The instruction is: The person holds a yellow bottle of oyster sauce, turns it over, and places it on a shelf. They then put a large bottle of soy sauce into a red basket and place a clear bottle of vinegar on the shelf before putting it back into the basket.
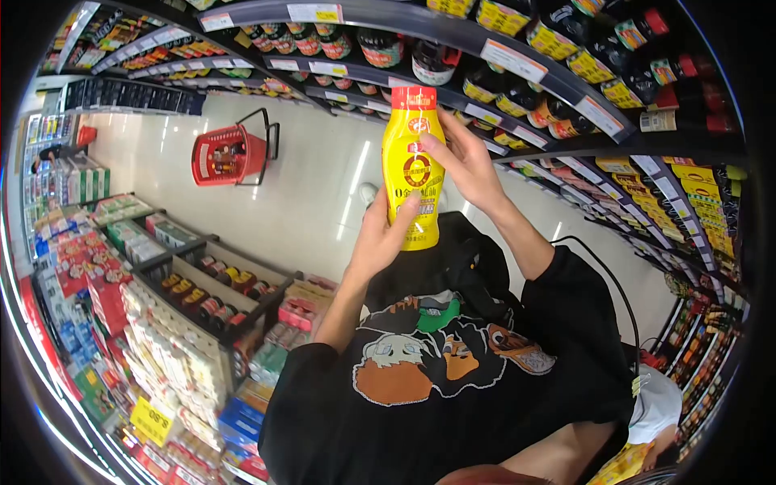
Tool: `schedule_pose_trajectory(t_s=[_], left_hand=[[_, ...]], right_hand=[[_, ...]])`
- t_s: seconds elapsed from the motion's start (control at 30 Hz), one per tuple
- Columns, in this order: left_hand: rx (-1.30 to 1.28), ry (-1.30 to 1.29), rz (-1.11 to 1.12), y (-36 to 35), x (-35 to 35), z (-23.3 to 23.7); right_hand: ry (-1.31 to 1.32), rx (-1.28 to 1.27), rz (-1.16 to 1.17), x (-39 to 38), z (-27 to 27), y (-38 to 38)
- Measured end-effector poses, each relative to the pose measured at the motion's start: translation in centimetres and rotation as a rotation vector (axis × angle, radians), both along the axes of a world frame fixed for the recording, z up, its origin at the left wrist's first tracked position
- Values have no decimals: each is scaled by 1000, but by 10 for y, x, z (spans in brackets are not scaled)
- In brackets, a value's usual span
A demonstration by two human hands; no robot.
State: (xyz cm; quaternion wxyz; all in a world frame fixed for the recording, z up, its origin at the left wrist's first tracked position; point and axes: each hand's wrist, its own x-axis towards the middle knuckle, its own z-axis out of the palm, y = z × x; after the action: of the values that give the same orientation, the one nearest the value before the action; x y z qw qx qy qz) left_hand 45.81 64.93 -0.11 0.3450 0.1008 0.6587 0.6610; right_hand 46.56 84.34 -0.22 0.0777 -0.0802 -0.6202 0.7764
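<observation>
A yellow sauce bottle with a red cap and printed label stands upright between my two hands, in front of my chest. My left hand grips its lower left side, thumb lying across the front. Around the upper right side my right hand is closed, its thumb pressed on the label near the neck. The fingers behind the bottle are partly hidden. Beyond the cap, dark jars line a shelf.
A red shopping basket with a dark handle and some items inside stands on the pale floor. Shelves of bottles run along the top and right. A display bin holds bottles at left. Another person is at lower right.
</observation>
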Motion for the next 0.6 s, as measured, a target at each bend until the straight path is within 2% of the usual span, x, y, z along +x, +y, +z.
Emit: schedule_pose_trajectory(t_s=[0.2, 0.5, 0.6], left_hand=[[-39, 4, 60, 12, 55, 3], [98, -71, 69, 4, 130, -2], [132, -228, 60, -8, 167, -11]], right_hand=[[32, -49, 45, 42, 2, 15], [79, 0, -7, 105, 8, 14], [-69, -18, -10, 132, 21, 16]])
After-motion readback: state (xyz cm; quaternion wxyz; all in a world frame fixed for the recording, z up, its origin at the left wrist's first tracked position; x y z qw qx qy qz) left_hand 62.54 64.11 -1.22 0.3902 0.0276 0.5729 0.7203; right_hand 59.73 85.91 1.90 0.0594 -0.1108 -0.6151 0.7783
